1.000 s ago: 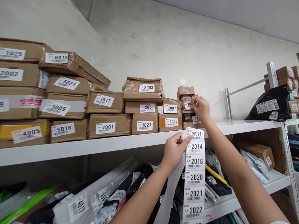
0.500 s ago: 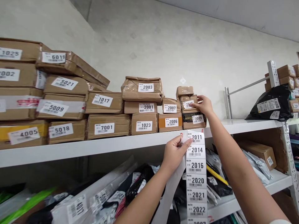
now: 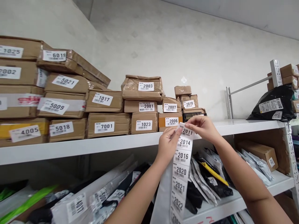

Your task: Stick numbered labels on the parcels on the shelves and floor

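A long strip of white number labels hangs from my left hand, which pinches it near the top by the label 2011. My right hand has its fingertips closed on the top right corner of that same label. Just behind the hands, a small carton marked 2010 sits on a box with black tape, whose own label is mostly covered by my right hand. A small unlabelled carton lies on top. To the left are boxes 2007 and 2006.
A white metal shelf carries stacked cartons, such as 7001 and 2003. A black plastic parcel lies at the right end near an upright post. Bagged parcels fill the shelf below.
My right hand has come down from the 2010 carton to the strip's top label. The strip has swung left and tilted, its top rising slightly with my left hand.
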A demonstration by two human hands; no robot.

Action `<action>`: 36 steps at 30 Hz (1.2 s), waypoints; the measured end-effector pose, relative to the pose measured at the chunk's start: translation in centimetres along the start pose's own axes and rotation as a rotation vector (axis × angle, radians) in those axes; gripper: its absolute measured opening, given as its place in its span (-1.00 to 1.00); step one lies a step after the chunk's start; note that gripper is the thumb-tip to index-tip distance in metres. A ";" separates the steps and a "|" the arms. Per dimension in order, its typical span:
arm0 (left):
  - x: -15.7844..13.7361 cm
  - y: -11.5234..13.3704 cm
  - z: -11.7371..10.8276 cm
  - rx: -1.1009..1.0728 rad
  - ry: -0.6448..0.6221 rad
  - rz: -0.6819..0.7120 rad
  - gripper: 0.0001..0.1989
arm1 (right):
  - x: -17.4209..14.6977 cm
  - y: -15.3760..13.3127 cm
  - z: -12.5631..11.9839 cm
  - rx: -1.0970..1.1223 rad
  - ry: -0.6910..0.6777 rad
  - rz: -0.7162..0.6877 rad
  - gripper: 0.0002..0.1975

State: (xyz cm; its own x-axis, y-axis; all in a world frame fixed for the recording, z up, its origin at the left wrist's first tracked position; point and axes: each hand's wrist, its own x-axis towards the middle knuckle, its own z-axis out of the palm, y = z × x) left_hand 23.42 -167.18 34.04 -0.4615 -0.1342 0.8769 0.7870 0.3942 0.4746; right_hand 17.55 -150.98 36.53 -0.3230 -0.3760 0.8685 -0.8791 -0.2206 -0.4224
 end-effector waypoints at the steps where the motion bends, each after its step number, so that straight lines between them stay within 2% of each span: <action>1: 0.1 0.0 0.1 -0.015 -0.019 -0.015 -0.56 | -0.3 0.0 -0.1 0.025 0.025 0.015 -0.62; 4: 0.5 0.1 0.8 -0.158 -0.029 -0.129 -0.56 | -0.5 0.4 -0.6 0.066 0.100 0.034 -0.62; 7: 1.3 0.2 1.9 -0.271 0.066 -0.159 -0.52 | -0.3 0.9 -0.2 0.098 0.264 0.015 -0.66; 11: 2.9 0.2 2.8 -0.164 0.178 -0.090 -0.52 | 0.5 1.7 1.0 0.101 0.453 -0.088 -0.74; 14: 3.9 0.2 2.5 -0.047 0.195 -0.026 -0.49 | 2.1 1.7 0.6 -0.009 0.545 -0.156 -0.80; 16: 4.3 0.3 1.9 0.004 0.234 0.038 -0.48 | 3.3 1.2 -0.3 -0.027 0.526 -0.101 -0.79; 19: 4.6 0.4 0.7 -0.005 0.319 0.112 -0.52 | 4.3 0.1 -1.3 0.060 0.295 0.062 -0.68; 21: 4.7 0.4 0.2 -0.079 0.287 0.092 -0.55 | 4.3 -0.2 -1.4 0.101 0.139 0.105 -0.62; 22: 4.8 0.4 0.0 -0.117 0.248 0.069 -0.54 | 4.3 -0.2 -1.2 0.114 0.107 0.099 -0.63; 25: 5.0 0.1 0.0 -0.180 0.177 0.023 -0.49 | 4.1 0.4 -0.2 0.144 0.162 0.033 -0.67; 30: 5.4 -0.3 0.6 -0.136 0.194 0.017 -0.56 | 4.7 1.4 1.2 0.137 0.265 -0.056 -0.68; 36: 6.7 0.7 0.6 0.036 0.289 0.034 -0.65 | 6.2 1.2 2.2 -0.114 0.383 -0.271 -0.94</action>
State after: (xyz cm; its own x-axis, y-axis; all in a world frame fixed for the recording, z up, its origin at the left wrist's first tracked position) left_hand 20.66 -167.30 40.18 -0.2952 -0.3714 0.8803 0.7828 0.4342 0.4457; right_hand 15.24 -155.53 40.79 -0.1643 0.0450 0.9854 -0.9754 -0.1563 -0.1555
